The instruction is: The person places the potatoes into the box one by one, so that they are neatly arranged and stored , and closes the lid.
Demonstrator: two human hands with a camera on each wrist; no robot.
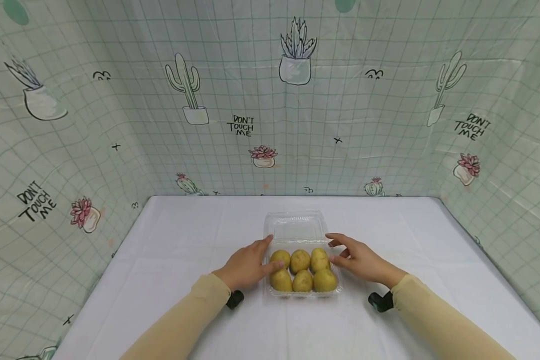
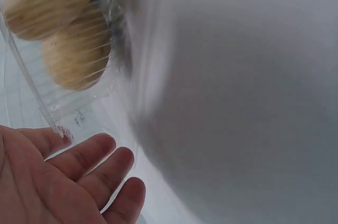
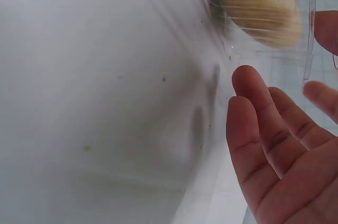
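Observation:
A clear plastic clamshell box stands on the white table with its lid tipped back. Several yellow potatoes fill its base in two rows. My left hand is at the box's left side, index fingertip near the hinge corner and thumb over the left potatoes. In the left wrist view its fingers are spread, one tip by the rim. On the right side, my right hand has its index finger near the other hinge corner and its thumb by the rim. Its lower fingers are relaxed beside the wall.
The white table extends around the box on all sides. Behind it and at both sides hangs a gridded curtain printed with potted plants. A dark wrist mount shows under the left wrist, another mount under the right.

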